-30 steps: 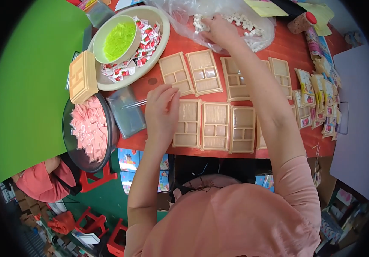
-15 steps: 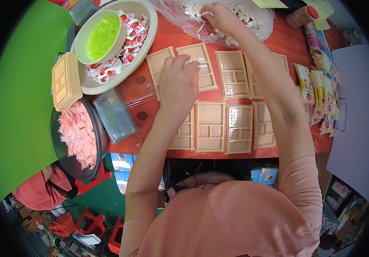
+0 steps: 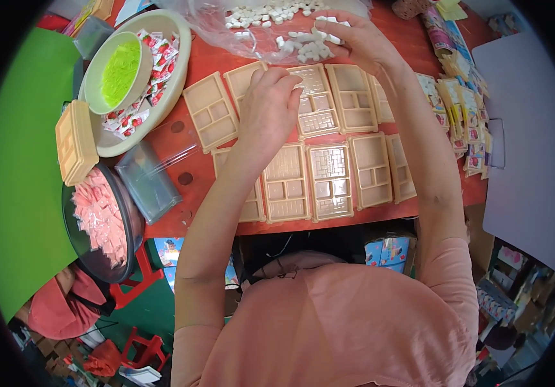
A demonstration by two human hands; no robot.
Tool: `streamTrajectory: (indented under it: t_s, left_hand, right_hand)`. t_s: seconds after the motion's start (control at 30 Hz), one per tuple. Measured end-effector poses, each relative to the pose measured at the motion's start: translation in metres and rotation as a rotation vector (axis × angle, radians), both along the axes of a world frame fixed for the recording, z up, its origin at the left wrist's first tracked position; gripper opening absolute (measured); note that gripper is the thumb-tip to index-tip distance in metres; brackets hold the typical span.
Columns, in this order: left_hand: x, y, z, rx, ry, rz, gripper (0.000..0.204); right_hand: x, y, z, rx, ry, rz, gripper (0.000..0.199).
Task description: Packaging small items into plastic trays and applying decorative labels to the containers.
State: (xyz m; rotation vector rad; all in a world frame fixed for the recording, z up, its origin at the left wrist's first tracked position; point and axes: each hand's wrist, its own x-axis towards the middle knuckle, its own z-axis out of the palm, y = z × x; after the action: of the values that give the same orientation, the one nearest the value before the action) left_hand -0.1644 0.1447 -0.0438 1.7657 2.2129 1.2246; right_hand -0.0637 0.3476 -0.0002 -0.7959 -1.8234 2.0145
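Two rows of beige compartment trays (image 3: 286, 174) lie across the red table. Over the far row is my left hand (image 3: 268, 106), its fingertips pinched together; a speck of white shows there, too small to name. My right hand (image 3: 361, 42) is at the near right side of a clear plastic bag (image 3: 210, 26). Several small white pieces (image 3: 329, 32) are held between its thumb and fingers. More loose white pieces (image 3: 310, 51) lie in the bag below and left of that hand. My forearms cover parts of some trays.
At left stand a pale basin (image 3: 177, 71) of strawberry-print sachets, a bowl (image 3: 90, 80) of green pieces, stacked beige trays (image 3: 76, 142) and a dark tub (image 3: 137, 222) of pink packets. Clear plastic sleeves (image 3: 145, 180) lie nearby. Printed packets (image 3: 464, 109) are piled at right.
The view has shifted, so the table appears farther left. My right hand has moved right over the bag and now shows white pieces in its fingers. My left hand has shifted rightward along the far trays.
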Motion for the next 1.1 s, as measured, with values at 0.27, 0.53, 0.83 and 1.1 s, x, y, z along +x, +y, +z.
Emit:
streamTrajectory:
  t_s: [0.27,0.53,0.83,1.1]
  left_hand:
    - [0.040,0.028,-0.003,0.048,0.052,-0.214,0.015]
    - [0.055,0.026,-0.010,-0.038,0.172,-0.285,0.021]
    - [0.060,0.058,-0.011,0.131,0.120,-0.093,0.028]
    - [0.053,0.062,-0.030,0.135,0.034,-0.148,0.024]
  right_hand:
    - [0.064,-0.014,-0.049,0.677,-0.189,-0.132,0.023]
    - [0.080,-0.026,-0.051,0.971,-0.106,-0.024,0.032]
    - [0.098,-0.005,-0.034,0.325,-0.111,-0.007,0.025]
    - [0.097,-0.011,-0.025,0.196,-0.064,-0.029,0.024]
